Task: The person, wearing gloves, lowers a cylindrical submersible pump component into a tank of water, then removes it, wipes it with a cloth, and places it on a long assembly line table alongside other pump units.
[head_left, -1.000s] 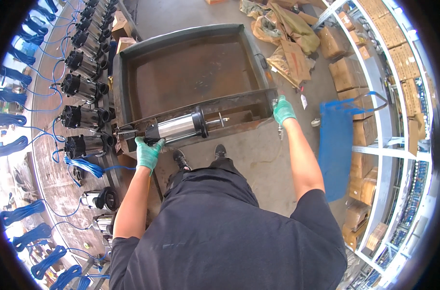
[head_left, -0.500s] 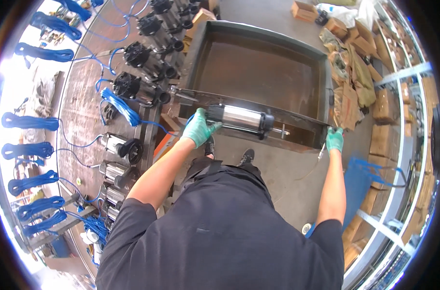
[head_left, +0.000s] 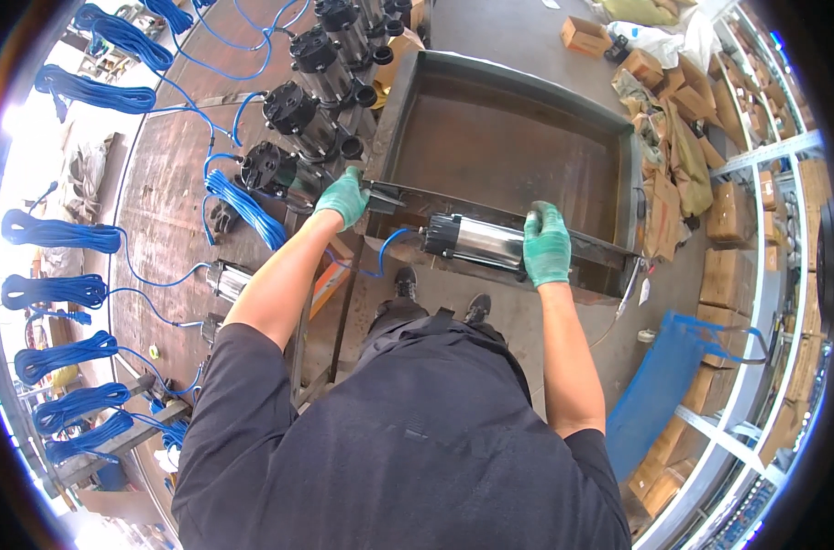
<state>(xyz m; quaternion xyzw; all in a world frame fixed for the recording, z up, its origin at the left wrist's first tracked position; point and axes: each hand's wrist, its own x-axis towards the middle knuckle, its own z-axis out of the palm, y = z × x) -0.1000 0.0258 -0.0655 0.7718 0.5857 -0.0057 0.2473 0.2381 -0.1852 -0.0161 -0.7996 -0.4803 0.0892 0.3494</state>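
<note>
A silver cylindrical pump (head_left: 490,243) with a black left end lies sideways along the near side of a grey metal tank (head_left: 518,66). A blue cable (head_left: 383,258) runs from its left end. My right hand (head_left: 547,246), in a green glove, is closed over the pump's right end, which it hides. My left hand (head_left: 343,200), gloved too, is at the tank's near left corner. Its fingers are curled at a short grey metal fitting (head_left: 386,199) there; the exact contact is partly hidden.
Several upright pumps (head_left: 299,117) line the right side of a worn table (head_left: 174,156) on the left, with coiled blue cables (head_left: 87,90) along its far side. Cardboard boxes (head_left: 729,213) fill shelves on the right. A blue trolley (head_left: 660,394) stands near them.
My right hand has left the tank's near right corner and taken hold of the pump's right end. My left hand has moved off the pump to the fitting at the left corner.
</note>
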